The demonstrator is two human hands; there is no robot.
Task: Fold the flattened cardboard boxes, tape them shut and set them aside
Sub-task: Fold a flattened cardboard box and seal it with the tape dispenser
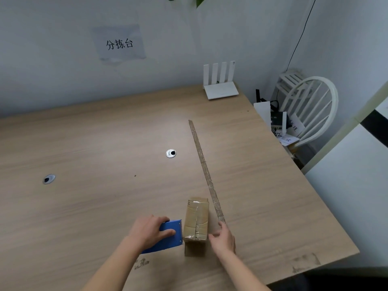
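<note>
Head view: our left hand [150, 229] grips the blue tape dispenser [168, 236] against the cardboard box [196, 220]. Our right hand [222, 238], fingers loosely curled, steadies it; a slip could skew the tape.

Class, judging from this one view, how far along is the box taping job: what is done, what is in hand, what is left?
Done: the cardboard box is folded up, with tape already across its top seam. In hand: the left hand grips the blue tape dispenser against the box's side, while the right hand touches the opposite side. Left: finish the taping and set the box aside on the table.
</note>
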